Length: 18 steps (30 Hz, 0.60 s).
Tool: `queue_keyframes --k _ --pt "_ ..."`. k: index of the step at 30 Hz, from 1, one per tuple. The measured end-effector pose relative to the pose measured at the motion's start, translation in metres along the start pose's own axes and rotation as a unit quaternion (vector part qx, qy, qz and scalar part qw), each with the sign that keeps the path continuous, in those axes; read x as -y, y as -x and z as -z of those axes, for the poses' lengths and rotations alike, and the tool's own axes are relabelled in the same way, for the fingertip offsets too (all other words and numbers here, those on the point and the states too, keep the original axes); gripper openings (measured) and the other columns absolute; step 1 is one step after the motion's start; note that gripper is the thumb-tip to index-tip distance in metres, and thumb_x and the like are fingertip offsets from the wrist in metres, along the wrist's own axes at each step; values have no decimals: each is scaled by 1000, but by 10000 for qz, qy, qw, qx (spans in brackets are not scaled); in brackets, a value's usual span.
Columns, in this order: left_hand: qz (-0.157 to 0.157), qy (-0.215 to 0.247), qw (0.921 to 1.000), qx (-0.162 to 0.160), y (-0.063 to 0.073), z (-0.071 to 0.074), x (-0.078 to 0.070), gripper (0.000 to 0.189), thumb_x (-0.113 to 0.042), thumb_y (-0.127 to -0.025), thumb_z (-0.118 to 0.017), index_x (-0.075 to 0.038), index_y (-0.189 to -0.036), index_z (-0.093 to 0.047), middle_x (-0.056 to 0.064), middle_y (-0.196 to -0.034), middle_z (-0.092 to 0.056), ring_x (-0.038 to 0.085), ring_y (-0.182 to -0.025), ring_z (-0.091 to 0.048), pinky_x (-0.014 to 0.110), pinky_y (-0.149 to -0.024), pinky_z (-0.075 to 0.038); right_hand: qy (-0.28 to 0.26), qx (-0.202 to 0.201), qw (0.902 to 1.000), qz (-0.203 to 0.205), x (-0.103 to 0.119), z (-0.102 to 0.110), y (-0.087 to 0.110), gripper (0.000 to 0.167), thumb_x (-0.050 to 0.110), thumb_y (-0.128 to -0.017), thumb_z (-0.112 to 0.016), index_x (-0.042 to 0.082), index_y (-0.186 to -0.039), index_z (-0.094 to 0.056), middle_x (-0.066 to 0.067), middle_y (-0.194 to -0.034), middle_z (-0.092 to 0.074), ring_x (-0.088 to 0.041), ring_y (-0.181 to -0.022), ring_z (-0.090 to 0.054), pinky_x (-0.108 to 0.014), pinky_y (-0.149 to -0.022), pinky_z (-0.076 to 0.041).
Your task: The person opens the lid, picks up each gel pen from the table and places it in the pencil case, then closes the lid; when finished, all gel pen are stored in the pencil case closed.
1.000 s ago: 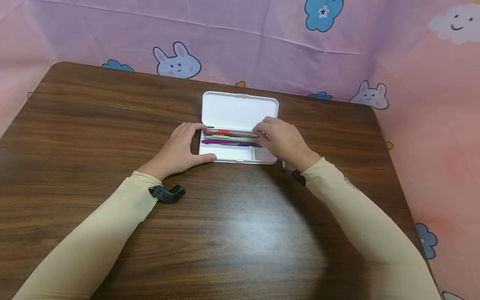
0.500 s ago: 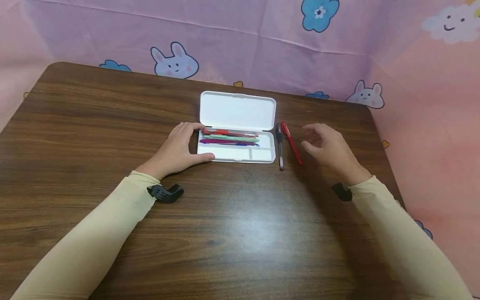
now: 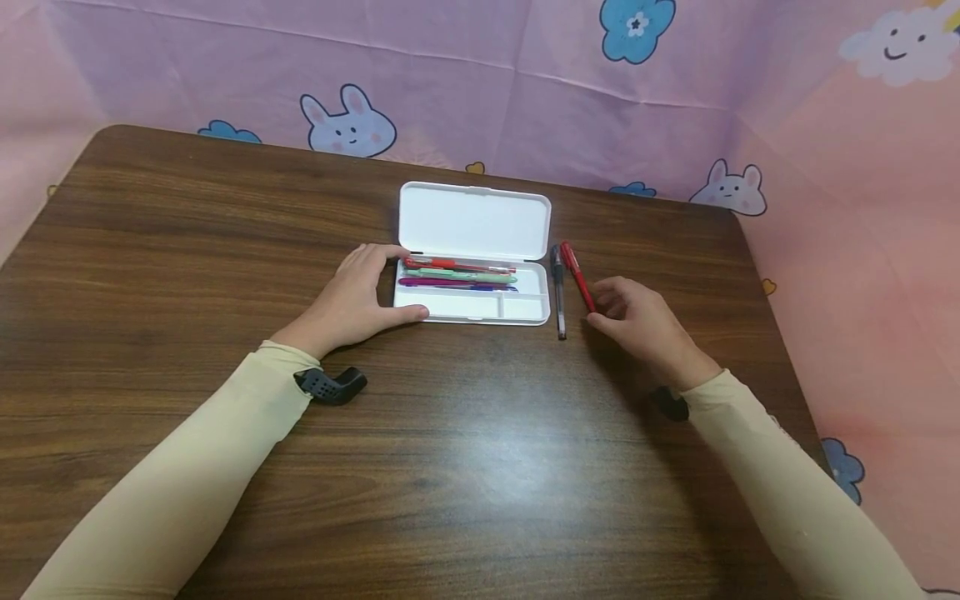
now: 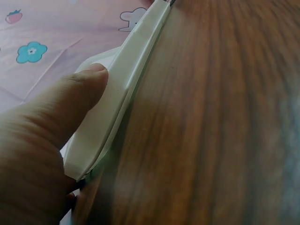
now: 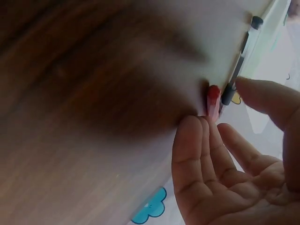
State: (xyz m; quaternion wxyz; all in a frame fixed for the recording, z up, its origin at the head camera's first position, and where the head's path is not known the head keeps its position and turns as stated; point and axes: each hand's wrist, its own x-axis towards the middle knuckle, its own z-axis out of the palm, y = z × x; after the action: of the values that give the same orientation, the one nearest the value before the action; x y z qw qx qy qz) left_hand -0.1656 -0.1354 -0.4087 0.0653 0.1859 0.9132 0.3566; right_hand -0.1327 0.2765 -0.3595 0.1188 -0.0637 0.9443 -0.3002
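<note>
An open white pencil case [image 3: 475, 220] lies on the table, its lid tilted back. My left hand [image 3: 352, 304] grips its left end, thumb along the front rim and fingers at the back corner; in the left wrist view the thumb [image 4: 89, 89] presses the rim. Inside lie an orange-red pen [image 3: 450, 265], a light green pen [image 3: 465, 276], a magenta pen [image 3: 435, 283] and a blue pen [image 3: 491, 288]. My right hand [image 3: 641, 329] is at the near end of a red pen [image 3: 576, 275], thumb and fingers parted around it. A black pen [image 3: 558, 292] lies between that pen and the case.
The brown wooden table [image 3: 420, 450] extends around the case on every side. A pink and purple cloth [image 3: 465, 92] with cartoon prints hangs behind the table and along its right. Two compartments at the case's front show bare white floors.
My right hand has moved from over the case out to the right, then back down to the red pen's near end. My left hand has stayed on the case.
</note>
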Motion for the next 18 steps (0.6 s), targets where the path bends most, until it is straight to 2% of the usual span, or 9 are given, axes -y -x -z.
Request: queue_keyframes --k 7,18 --pt "33 -10 10000 61 0 0 -1 93 -59 -84 -79 -10 -153 -41 15 -158 -41 36 -154 -25 59 -126 -12 387 15 9992 -94 2 -3 -6 38 14 -98 -71 3 -132 -60 -18 -117 -68 -32 -104 -64 -49 -90 -53" --pt "50 38 10000 63 1 1 -2 91 -58 -85 -79 -10 -153 -41 15 -159 -40 36 -155 -23 57 -127 -10 486 -186 9986 -9 0 -5 -8 33 7 -96 -71 -1 -127 -63 -18 -108 -70 -31 -97 -66 -42 -80 -52"
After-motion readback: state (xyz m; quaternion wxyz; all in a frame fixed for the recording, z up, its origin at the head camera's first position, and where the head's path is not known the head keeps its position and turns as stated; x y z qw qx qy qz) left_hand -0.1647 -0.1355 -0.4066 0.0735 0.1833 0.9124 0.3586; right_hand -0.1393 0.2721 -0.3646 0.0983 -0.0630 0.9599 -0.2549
